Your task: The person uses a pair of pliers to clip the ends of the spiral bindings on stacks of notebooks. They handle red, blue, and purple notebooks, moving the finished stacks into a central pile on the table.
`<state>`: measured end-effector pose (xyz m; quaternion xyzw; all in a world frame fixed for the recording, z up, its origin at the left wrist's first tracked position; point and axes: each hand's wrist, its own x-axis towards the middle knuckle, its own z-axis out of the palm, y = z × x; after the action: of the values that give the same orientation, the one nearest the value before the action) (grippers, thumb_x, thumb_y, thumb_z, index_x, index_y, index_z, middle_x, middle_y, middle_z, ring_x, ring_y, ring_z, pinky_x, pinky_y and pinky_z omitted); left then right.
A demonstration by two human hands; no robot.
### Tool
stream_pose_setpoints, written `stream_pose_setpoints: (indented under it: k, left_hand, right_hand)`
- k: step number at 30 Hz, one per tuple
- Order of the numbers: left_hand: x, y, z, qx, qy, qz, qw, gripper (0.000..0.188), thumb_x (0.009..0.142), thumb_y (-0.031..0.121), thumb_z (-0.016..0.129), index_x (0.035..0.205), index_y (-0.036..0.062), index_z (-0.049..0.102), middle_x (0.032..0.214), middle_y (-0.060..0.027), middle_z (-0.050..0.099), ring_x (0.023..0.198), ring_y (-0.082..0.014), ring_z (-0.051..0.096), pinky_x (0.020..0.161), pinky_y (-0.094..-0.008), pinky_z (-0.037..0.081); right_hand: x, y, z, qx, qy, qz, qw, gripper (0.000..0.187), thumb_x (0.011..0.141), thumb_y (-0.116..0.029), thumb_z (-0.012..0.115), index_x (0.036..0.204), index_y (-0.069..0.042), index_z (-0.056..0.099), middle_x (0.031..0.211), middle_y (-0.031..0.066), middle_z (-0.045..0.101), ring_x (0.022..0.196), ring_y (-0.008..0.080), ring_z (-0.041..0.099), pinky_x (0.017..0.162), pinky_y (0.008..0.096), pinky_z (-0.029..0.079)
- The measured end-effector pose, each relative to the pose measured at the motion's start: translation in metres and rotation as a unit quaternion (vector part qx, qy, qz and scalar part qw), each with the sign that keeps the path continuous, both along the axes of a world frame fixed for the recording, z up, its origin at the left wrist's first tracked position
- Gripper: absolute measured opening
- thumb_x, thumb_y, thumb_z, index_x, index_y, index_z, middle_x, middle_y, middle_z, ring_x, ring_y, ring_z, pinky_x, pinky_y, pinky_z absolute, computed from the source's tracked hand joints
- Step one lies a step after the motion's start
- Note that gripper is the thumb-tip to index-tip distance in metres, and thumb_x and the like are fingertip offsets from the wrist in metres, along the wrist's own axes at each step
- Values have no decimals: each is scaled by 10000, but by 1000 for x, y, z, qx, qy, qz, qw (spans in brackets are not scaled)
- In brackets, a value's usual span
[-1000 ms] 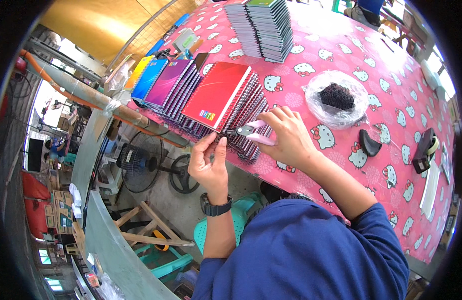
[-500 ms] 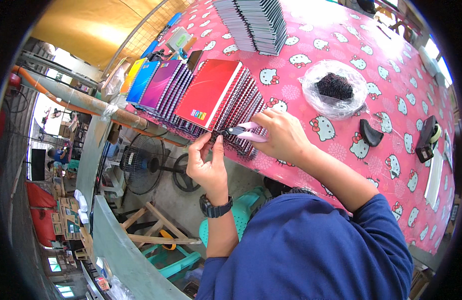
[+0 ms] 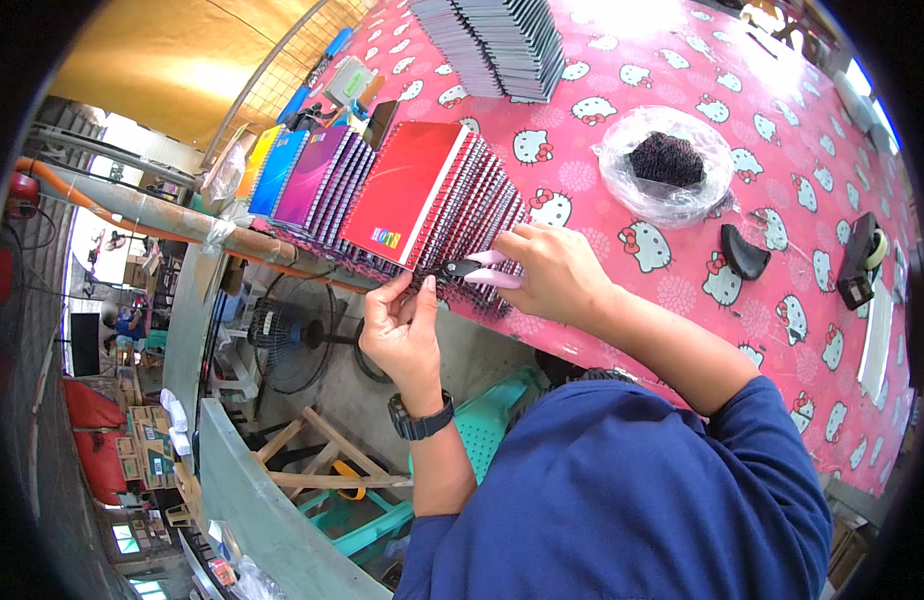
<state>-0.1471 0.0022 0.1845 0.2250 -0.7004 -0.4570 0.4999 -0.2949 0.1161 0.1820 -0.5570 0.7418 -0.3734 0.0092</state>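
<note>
A stack of red spiral notebooks [image 3: 402,190] lies at the table's near left edge, its wire bindings facing right. My right hand [image 3: 560,272] is closed round the pink handles of a pair of pliers [image 3: 479,269]. Their dark jaws point left, at the lower end of the binding near the top notebook's corner. Just below that corner is my left hand [image 3: 402,340], thumb and forefinger drawn together close to the jaws. Whatever lies between those fingertips is too small to make out. A black watch [image 3: 422,417] circles my left wrist.
Purple [image 3: 314,180], blue [image 3: 277,172] and yellow notebooks [image 3: 256,160] stand left of the red stack. Behind rises a tall notebook pile [image 3: 492,45]. A plastic bag of black wire bindings [image 3: 667,165], a black curved piece [image 3: 744,252] and a tape dispenser [image 3: 860,262] lie rightward. A fan [image 3: 294,330] stands below.
The view has shifted slightly. Both hands stay at the notebook's lower corner, the pliers' jaws still by the binding's end, with only a small shift in the hands' angle.
</note>
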Motion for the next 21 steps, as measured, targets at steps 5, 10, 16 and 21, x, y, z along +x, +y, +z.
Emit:
stream_pose_setpoints:
  k: [5,10,16,21]
  left_hand:
    - [0,-3,-4,-22,-21,15,999,221,779,-38,703,958,-43,575,912,-108,630,771,-104,600,681,-225,518]
    - [-1,0,-1,-9,-23,10,1000,216,780,-40,697,947,-43,559,921,-112,623,818,-116,606,694,-235,533]
    - [-5,4,0,-10,-36,30,999,223,770,-67,688,934,-60,539,954,-128,607,839,-136,607,697,-243,561]
    - [-5,0,-7,-35,-15,43,998,201,758,-72,699,901,-61,558,946,-120,614,814,-126,602,685,-233,557]
  right_hand:
    - [-2,3,1,45,-69,16,996,318,688,-257,711,915,-65,597,861,103,581,839,282,562,741,393,441]
    - [-2,4,-11,-56,61,-49,995,377,680,-271,722,975,-75,594,868,81,572,925,261,533,831,407,394]
    - [0,0,-13,-23,15,-18,999,316,679,-271,715,885,-61,598,813,107,582,805,291,577,717,407,463]
    - [-1,2,-8,10,-30,-3,999,284,695,-278,705,828,-50,599,772,122,590,762,311,604,666,425,489]
